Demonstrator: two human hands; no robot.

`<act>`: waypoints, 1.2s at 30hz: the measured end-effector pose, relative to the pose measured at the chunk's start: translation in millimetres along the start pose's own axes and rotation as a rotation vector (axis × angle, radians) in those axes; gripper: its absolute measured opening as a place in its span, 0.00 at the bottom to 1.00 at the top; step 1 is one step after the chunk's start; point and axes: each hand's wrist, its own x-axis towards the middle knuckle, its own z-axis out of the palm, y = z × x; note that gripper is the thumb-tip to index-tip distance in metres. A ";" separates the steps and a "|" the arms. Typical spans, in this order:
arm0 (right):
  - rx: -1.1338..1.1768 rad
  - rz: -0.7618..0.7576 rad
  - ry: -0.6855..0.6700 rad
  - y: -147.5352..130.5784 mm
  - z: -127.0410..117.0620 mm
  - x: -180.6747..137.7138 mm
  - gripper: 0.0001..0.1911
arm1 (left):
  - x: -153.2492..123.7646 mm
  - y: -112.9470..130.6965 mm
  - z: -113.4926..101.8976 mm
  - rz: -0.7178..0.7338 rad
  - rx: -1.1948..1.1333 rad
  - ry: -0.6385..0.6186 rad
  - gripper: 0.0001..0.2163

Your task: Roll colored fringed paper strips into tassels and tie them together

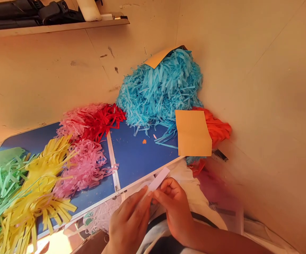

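Observation:
A pale, whitish-lilac strip of paper [159,179] slants up between my hands, just in front of the table edge. My left hand [130,215] pinches its lower end between thumb and fingers. My right hand [174,206] has its fingers curled and its thumb and fingertip closed at the strip's right side. The strip's lowest part is hidden by my fingers. Beyond the hands, a yellow-orange sheet of paper [193,133] lies at the table's right end, over orange shredded paper [217,127].
A big heap of blue shredded paper [163,86] stands against the wall, topped by another orange sheet [162,56]. Red [102,121], pink [85,165], yellow [40,180] and green shreds [3,192] cover the left of the blue folding table [139,158]. A shelf [63,27] hangs above.

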 end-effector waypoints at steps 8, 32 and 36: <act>-0.004 -0.036 -0.036 3.9 -4.2 -1.2 0.15 | -1.3 -0.3 0.8 -0.014 0.011 -0.018 0.15; -0.660 -0.271 0.037 -0.6 -39.0 15.3 0.16 | 9.9 1.7 0.4 -0.120 -0.020 0.008 0.11; -0.953 -0.784 0.045 -22.1 -51.2 22.9 0.14 | 13.8 4.6 -1.3 -0.133 -0.023 -0.010 0.08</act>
